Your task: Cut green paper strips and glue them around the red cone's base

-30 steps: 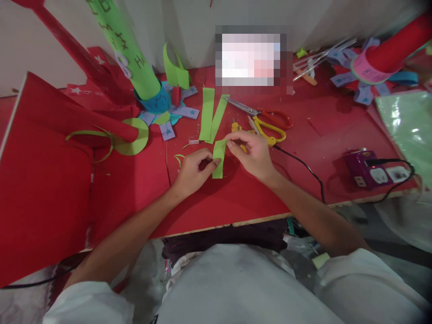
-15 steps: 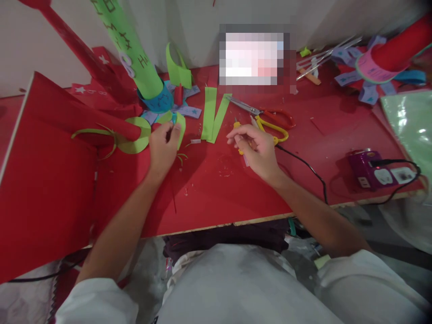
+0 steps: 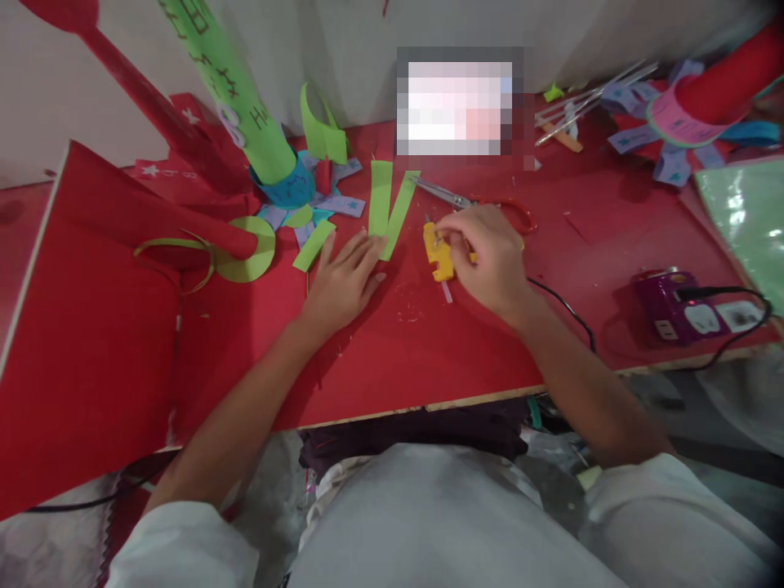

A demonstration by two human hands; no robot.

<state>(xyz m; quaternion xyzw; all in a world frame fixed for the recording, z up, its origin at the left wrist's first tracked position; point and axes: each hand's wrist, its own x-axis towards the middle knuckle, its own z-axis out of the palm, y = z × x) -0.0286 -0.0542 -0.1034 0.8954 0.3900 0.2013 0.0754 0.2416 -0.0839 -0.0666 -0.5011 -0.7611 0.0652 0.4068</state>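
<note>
Rightward shift: your left hand, spread on red table, beside short green strip | your right hand curled at yellow glue gun, pinch unclear

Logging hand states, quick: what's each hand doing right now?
Left hand: open, fingers spread at the green strips.
Right hand: fingers curled by the yellow glue gun; cannot tell whether they grip it.

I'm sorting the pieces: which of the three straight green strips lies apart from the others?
The leftmost strip, by the left hand; the other two strips form a narrow V to its right.
</note>
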